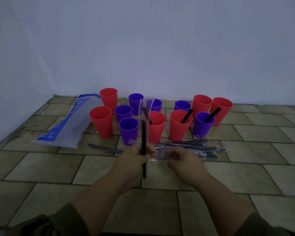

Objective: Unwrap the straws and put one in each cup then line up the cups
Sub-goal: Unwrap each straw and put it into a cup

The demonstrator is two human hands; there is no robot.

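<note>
While three hold straws [186,116], six red, six purple cups [100,125] stand.

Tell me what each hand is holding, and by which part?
The left hand grips a black straw near its middle, upright. The right hand is too blurred to tell.

We see smooth, matt plastic in the red cups [101,121] and purple cups [128,131]. The black straw [144,133] looks like smooth plastic, its clear wrapper [140,109] thin glossy film. The floor [245,176] is matt, rough-looking tile; the bag [65,128] is soft plastic film; the wall [143,40] is matt paint.
</note>
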